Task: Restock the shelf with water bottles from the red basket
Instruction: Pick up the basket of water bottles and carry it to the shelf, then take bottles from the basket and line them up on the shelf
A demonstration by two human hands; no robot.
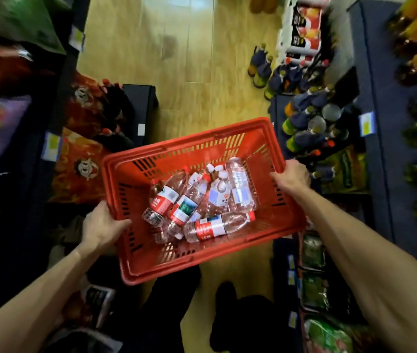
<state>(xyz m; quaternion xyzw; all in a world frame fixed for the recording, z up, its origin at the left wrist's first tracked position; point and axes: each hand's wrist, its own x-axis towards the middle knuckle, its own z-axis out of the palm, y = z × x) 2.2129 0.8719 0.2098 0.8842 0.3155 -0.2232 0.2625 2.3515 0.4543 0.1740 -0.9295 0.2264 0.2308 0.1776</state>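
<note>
Floor: pale wood planks (176, 72) running down a shop aisle; dark shelving on both sides
Shelves: right shelf (377, 103) holds dark-wrapped drink bottles (304, 118) with orange and green ones further right; left shelf (57, 103) holds red snack bags (80, 169); yellow-blue price tags on the edges, print too blurred to read
Labels: water bottles (202, 200) carry red-and-white or pale blue labels; writing illegible
Basket: red basket (253, 138) held above the floor, tilted; bottles lie loose on its bottom
Left hand: left hand (103, 225) grips the left rim; fingers curled over the edge
Right hand: right hand (293, 177) grips the right rim; fingers wrapped over it
Arms: both forearms bare, reaching forward
</note>
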